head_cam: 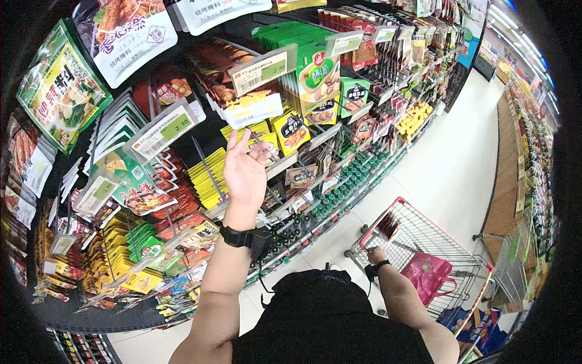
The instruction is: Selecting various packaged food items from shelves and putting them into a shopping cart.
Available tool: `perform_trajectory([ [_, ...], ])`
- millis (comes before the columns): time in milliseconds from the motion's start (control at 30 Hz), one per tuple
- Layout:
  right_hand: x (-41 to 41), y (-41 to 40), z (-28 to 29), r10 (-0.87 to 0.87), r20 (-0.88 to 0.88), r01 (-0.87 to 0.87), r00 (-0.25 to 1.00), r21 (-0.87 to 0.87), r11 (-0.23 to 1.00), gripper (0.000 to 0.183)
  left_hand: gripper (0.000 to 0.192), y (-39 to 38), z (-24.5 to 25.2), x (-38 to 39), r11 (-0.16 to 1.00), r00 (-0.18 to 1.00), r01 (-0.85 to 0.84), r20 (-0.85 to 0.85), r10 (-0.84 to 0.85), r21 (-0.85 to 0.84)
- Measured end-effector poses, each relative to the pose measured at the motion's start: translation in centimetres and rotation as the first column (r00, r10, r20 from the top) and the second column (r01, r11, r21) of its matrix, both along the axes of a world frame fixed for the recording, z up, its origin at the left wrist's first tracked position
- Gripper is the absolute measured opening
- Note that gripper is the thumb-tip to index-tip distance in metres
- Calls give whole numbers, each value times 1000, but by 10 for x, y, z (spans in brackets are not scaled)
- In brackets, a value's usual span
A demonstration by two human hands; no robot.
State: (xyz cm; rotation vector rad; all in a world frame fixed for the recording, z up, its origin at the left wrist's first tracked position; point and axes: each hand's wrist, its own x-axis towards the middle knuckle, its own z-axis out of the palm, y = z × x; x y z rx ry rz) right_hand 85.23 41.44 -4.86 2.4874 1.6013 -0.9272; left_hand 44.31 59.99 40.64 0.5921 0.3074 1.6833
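Note:
My left hand (246, 170) is raised palm up with its fingers apart in front of the shelf rack, and nothing lies in it. Just beyond its fingertips hang yellow seasoning packets (291, 133) and a brown packet with a white lower band (252, 110). To the right and lower down, my right hand (376, 255) is closed at the near rim of a wire shopping cart (436, 232). Close by that hand, dark red packets (388, 226) show inside the cart; whether the fingers touch them is unclear. A pink bag (427, 276) lies in the cart.
Price tags on hooks (263, 70) jut out from the rack. Green-capped bottles (336, 193) line its lower shelf. Tiled floor (429, 150) runs between this rack and stocked shelves (529, 136) opposite. Another wire cart (509, 268) stands at the far right.

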Motion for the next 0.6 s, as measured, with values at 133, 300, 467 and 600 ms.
perform_trajectory([
  [133, -9, 15, -4, 3, -33, 0, 999, 71, 997, 27, 32, 19, 0, -6, 988, 982, 72, 181, -46, -138],
  [300, 34, 24, -105, 128, -120, -117, 984, 99, 988, 31, 33, 25, 13, 6, 978, 966, 140, 240, -100, -157],
  [467, 13, 39, -117, 126, -258, -145, 958, -53, 988, 31, 23, 23, -3, 3, 974, 996, 54, 86, -36, -219],
  [600, 17, 34, -55, 348, -86, -335, 933, 139, 932, 36, 11, 15, 4, 3, 981, 992, 69, 120, -48, -179],
])
